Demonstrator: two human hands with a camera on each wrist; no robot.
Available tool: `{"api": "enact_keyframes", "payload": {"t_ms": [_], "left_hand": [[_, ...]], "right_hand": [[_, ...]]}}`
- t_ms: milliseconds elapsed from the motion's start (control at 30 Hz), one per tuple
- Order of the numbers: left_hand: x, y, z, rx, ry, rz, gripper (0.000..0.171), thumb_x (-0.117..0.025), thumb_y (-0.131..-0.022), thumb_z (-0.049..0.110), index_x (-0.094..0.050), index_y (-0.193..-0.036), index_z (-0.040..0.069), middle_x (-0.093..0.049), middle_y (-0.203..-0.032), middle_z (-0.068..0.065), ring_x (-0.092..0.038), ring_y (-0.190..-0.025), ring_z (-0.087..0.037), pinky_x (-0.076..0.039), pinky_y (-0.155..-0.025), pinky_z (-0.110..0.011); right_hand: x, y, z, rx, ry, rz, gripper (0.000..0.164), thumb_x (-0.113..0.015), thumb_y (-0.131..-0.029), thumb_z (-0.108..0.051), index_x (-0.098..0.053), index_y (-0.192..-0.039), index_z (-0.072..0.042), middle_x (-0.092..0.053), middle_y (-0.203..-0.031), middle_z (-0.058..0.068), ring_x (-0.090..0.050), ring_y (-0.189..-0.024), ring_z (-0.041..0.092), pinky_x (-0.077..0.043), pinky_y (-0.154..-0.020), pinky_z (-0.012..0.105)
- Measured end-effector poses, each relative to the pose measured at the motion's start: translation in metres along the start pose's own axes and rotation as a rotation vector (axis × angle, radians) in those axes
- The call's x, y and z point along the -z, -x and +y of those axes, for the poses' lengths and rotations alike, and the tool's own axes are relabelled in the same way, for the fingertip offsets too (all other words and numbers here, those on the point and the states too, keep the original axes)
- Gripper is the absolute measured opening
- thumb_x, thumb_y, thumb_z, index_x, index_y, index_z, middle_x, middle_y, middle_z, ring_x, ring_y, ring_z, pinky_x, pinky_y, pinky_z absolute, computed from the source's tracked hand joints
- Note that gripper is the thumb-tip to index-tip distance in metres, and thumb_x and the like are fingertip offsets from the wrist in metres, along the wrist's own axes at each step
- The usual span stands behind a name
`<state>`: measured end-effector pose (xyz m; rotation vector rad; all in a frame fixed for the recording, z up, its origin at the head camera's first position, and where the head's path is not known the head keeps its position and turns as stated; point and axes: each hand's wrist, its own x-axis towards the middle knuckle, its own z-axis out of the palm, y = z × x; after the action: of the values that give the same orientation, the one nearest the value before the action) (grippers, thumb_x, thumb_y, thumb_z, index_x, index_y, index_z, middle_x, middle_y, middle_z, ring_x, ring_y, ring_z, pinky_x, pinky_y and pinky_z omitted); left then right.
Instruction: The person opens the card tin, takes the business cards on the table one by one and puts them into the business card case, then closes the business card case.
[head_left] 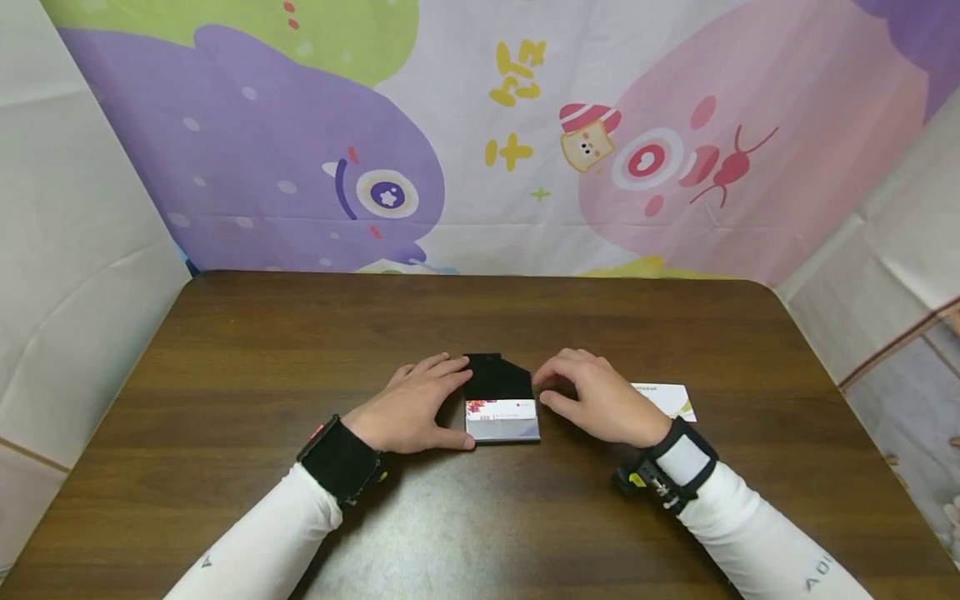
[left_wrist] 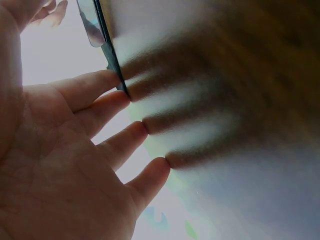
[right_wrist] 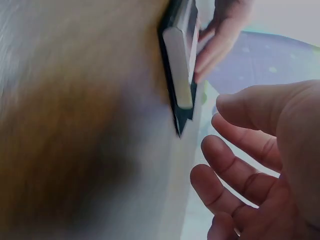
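Observation:
A business card case [head_left: 504, 430] lies on the table between both hands, its black flap [head_left: 497, 381] folded back away from the person. A printed card [head_left: 516, 408] shows in its silvery pocket. My left hand [head_left: 417, 408] is spread flat along the case's left side, thumb by the near corner and fingertips at the flap. In the left wrist view, those fingers [left_wrist: 150, 185] are straight and meet the tabletop. My right hand [head_left: 594, 398] hovers beside the right edge with loosely bent fingers; the right wrist view shows nothing between them and a gap to the case [right_wrist: 177, 65].
A white printed card [head_left: 666, 400] lies on the brown wooden table [head_left: 450, 533], partly hidden behind the right hand. A cartoon-printed cloth [head_left: 480, 208] hangs along the table's far edge, and pale cloth walls [head_left: 97, 208] flank both sides.

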<state>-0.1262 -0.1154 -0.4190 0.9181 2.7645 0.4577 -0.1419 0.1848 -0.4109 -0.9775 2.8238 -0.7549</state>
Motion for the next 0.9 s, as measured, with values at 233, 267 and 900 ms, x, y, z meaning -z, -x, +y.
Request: {"api": "enact_keyframes", "payload": {"t_ms": [233,267,900], "left_hand": [[0.0,0.001,0.001,-0.001,-0.001,0.003,0.095,-0.068,-0.081,0.067,-0.042,-0.154,0.011,-0.03,-0.161,-0.005,-0.019,-0.149,-0.03,-0.021,-0.111,-0.057],[0.0,0.001,0.001,-0.001,-0.001,0.002,0.095,-0.068,-0.081,0.067,-0.042,-0.154,0.011,-0.03,-0.161,-0.005,-0.019,-0.149,-0.03,-0.021,-0.111,-0.057],[0.001,0.002,0.001,0.002,0.004,0.006,0.095,-0.068,-0.081,0.066,-0.043,-0.153,0.011,-0.03,-0.161,-0.005,-0.018,-0.149,-0.03,-0.021,-0.111,-0.057]], "right_hand": [[0.017,0.013,0.011,-0.038,0.013,0.033,0.024,-0.071,-0.092,-0.027,-0.069,-0.114,-0.017,-0.062,-0.107,-0.009,-0.055,-0.103,0.013,-0.04,-0.092,0.042],[0.019,0.015,0.013,-0.045,0.014,0.036,0.025,-0.071,-0.092,-0.027,-0.069,-0.114,-0.017,-0.063,-0.108,-0.008,-0.055,-0.103,0.014,-0.04,-0.093,0.042],[0.058,0.062,0.058,-0.222,0.069,-0.023,0.045,-0.077,-0.086,-0.029,-0.066,-0.125,-0.008,-0.064,-0.118,0.004,-0.057,-0.109,0.024,-0.045,-0.091,0.046]]}}
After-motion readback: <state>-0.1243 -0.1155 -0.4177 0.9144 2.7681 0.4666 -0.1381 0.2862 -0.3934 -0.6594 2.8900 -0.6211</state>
